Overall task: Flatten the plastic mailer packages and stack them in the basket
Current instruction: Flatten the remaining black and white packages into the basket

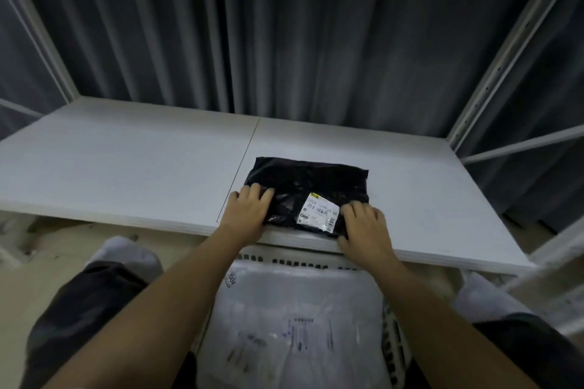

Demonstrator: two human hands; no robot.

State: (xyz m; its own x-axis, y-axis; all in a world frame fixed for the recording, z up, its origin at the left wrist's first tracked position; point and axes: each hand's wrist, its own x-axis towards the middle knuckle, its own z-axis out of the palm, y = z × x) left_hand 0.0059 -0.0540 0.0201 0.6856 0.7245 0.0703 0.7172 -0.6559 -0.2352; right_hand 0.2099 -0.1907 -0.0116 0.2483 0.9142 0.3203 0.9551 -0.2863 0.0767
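Your left hand [249, 210] and right hand [363, 227] press flat, with no closed grip, on the black mailer [303, 186] at the table [126, 167] edge. Slick plastic could slide off, missing the basket [316, 257] below.

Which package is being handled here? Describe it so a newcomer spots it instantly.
Start at the wide white table; at its near edge, just above the white basket, lies a black plastic mailer. Left hand and right hand press on its near corners. Unlike the pale mailer in the basket, it is glossy black with a white label.
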